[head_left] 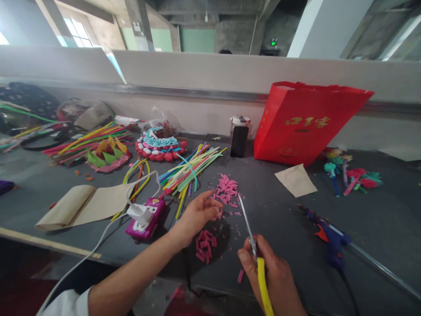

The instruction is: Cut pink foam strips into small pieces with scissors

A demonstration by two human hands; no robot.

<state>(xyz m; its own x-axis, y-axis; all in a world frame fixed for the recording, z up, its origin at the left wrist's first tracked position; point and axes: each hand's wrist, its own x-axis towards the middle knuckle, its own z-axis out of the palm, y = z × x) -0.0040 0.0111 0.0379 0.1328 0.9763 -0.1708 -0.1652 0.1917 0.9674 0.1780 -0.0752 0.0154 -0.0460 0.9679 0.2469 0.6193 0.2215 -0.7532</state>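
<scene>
My right hand (271, 267) is wrapped round a pair of scissors (247, 221) with yellow handles; the blades look closed and point away towards a heap of small pink pieces (226, 189). Beside that heap is my left hand (200, 213), its fingers curled and thumb drawn in. Pink shows at its fingertips, but what they hold, if anything, I cannot make out. Nearer the table's front edge lies a second, smaller pile of thicker pink strips (205, 245). One loose pink piece (240, 276) lies left of my right hand.
A magenta power strip (146, 221) with a white plug and cable sits left. Behind are colourful pipe cleaners (194, 169), a phone (239, 141) against a bottle (235, 120), and a red bag (302, 125). A blue glue gun (330, 239) lies right, below a tan sheet (296, 180).
</scene>
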